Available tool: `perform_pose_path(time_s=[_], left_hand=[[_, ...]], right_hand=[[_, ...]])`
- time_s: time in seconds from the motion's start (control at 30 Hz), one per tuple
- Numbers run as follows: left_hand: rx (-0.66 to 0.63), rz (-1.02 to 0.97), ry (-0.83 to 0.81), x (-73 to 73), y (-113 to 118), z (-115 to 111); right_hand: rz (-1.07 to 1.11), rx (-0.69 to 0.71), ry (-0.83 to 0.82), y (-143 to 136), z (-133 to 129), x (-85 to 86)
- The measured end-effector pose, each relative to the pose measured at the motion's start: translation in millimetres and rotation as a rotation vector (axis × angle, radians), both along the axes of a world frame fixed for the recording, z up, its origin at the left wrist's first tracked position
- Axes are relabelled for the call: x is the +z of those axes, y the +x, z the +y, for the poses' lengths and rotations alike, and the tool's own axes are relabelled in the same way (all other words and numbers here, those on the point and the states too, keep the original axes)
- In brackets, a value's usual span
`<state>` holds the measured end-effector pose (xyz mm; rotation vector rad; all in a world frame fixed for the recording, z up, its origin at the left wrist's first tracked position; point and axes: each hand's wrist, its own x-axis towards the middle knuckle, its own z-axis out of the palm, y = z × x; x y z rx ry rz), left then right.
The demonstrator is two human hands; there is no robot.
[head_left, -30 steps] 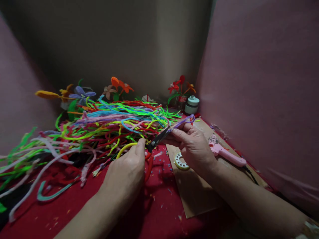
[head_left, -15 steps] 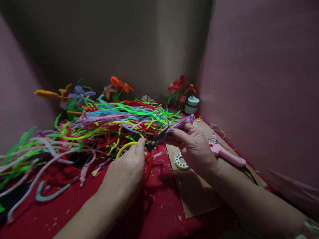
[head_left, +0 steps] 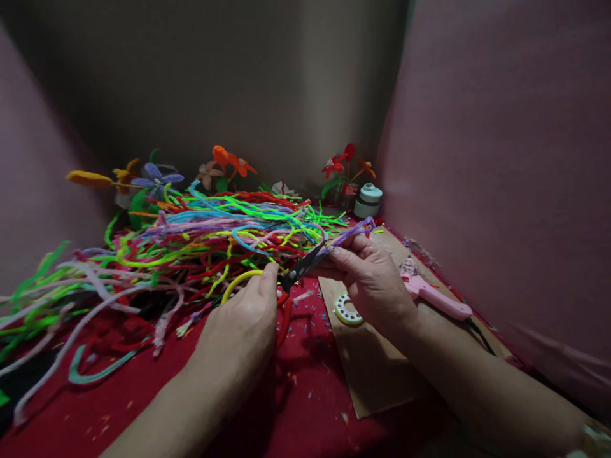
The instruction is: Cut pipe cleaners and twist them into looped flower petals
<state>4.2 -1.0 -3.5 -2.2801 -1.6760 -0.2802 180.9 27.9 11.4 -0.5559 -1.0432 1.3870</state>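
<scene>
Purple fuzzy wire (head_left: 352, 233) is pinched in the grip of the right hand (head_left: 377, 283), its lower end close by the blades of the scissors (head_left: 293, 276); the left hand (head_left: 243, 324) wraps its grip around their handles. Left of the scissors spreads a heap of coloured wires (head_left: 224, 222); right of them, a white spool (head_left: 340, 310) and, farther, a pink glue gun (head_left: 442, 299).

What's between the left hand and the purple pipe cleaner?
The scissors, held in the left hand and pointing toward the purple pipe cleaner; seen in the head view.
</scene>
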Motion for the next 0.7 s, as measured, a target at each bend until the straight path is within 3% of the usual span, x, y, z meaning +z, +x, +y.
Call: perform_pose_path(time_s=[0.7], left_hand=[[-0.036, -0.026, -0.004, -0.5, -1.8, -1.2]], right_hand=[[-0.025, 0.013, 0.063, 1.4, 2.1, -2.1]])
